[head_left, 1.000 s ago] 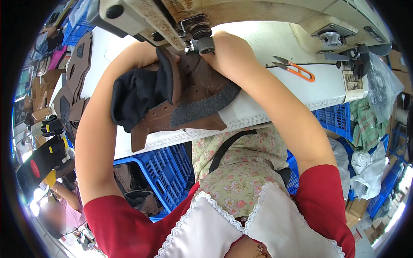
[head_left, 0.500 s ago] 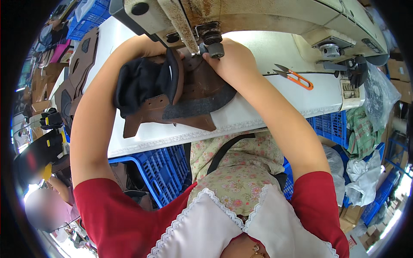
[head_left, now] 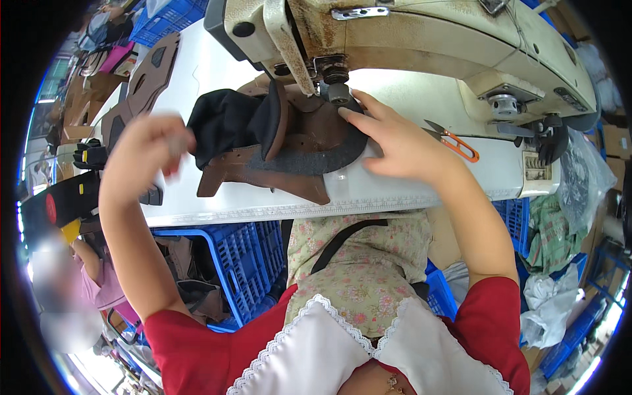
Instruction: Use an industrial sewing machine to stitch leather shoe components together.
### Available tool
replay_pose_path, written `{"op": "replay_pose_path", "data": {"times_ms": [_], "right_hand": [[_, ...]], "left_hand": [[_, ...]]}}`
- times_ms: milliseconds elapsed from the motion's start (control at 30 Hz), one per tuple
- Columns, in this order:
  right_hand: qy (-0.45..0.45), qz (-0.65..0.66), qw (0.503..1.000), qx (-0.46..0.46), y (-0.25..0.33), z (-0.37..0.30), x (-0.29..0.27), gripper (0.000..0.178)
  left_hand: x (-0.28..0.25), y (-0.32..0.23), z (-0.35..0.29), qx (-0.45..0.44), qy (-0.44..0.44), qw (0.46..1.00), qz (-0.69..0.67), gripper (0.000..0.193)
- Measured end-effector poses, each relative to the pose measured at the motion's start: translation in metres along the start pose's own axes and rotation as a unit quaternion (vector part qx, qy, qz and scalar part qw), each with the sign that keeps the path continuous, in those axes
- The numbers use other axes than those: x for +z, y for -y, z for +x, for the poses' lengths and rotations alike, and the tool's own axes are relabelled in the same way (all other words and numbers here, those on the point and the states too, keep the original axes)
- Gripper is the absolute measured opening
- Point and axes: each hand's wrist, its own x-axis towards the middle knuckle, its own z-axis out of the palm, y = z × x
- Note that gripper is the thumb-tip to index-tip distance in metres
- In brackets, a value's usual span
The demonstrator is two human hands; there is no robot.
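Desk with a smooth white top and ruler-marked front edge (head_left: pixel 388 189) is carrying a cream, rust-stained metal sewing machine (head_left: pixel 421 39), and a brown leather piece with punched holes (head_left: pixel 316 128) is lying beneath the machine's head. The piece is looking light, its leather bendable yet probably firm enough to keep an edge; its bulky black fabric lining (head_left: pixel 227 125) is slumping in soft folds and likely offering a poorer hold. The flat brown margins are seeming the surer place to grasp, while the fuzzy grey felt-like strip (head_left: pixel 296 162) is probably giving more grip. The right hand (head_left: pixel 401 145) is resting at the piece's right side, fingers spread apart; the left hand (head_left: pixel 150 148) is hovering just left of the lining, too blurred to tell whether its fingers are meeting. Orange-handled metal snips (head_left: pixel 447 135) are lying just beyond the right wrist.
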Motion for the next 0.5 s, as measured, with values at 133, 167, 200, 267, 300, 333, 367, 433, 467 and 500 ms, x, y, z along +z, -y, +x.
{"op": "replay_pose_path", "data": {"times_ms": [133,167,200,267,300,333,367,433,467,500], "right_hand": [[-0.001,0.048,0.999,-0.005,-0.01,0.011,-0.002,0.048],[-0.007,0.092,0.996,0.006,-0.012,0.016,-0.003,0.042],[-0.008,0.135,0.99,0.036,-0.012,0.021,-0.006,0.037],[-0.023,0.204,0.976,0.066,-0.008,0.026,-0.008,0.033],[-0.008,0.189,0.978,0.092,-0.007,0.029,-0.011,0.032],[0.006,0.173,0.978,0.12,-0.005,0.03,-0.014,0.032],[0.006,0.171,0.978,0.119,-0.003,0.031,-0.015,0.032],[-0.018,0.157,0.982,0.104,-0.001,0.032,-0.016,0.033],[-0.013,0.154,0.981,0.115,0.0,0.033,-0.015,0.033],[-0.012,0.152,0.981,0.118,-0.001,0.033,-0.014,0.033]], "left_hand": [[0.106,-0.044,-0.041,0.213,0.162,0.963,-0.041,0.014],[0.14,-0.055,-0.044,0.225,0.086,0.97,0.022,0.022],[0.17,-0.062,-0.033,0.262,0.007,0.96,0.096,0.034],[0.211,-0.067,-0.003,0.265,-0.156,0.922,0.236,0.049],[0.222,-0.067,0.009,0.255,-0.206,0.904,0.275,0.05],[0.23,-0.065,0.023,0.257,-0.209,0.903,0.275,0.05],[0.235,-0.062,0.036,0.227,-0.264,0.886,0.307,0.05],[0.241,-0.058,0.06,0.194,-0.317,0.865,0.338,0.051],[0.242,-0.055,0.069,0.15,-0.325,0.865,0.351,0.049],[0.245,-0.053,0.074,0.095,-0.323,0.868,0.364,0.047]]}}
